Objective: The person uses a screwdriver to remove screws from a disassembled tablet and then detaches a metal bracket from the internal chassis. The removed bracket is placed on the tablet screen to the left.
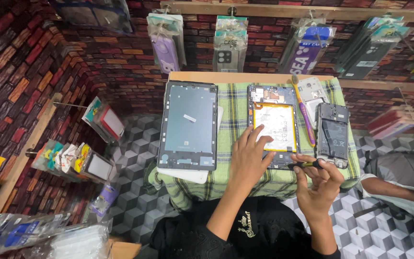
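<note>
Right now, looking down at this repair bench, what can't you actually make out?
- Tool tip of the small screwdriver: too small, partly covered by the right hand.
- Lower edge of the opened tablet: hidden under the left hand.
- White slab under the tablet back cover: mostly covered.
- Person at right: cut off by the frame edge.

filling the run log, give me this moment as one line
left hand flat on opened tablet | right hand holds screwdriver at tablet's lower edge | back cover at left | opened phone at right
</note>
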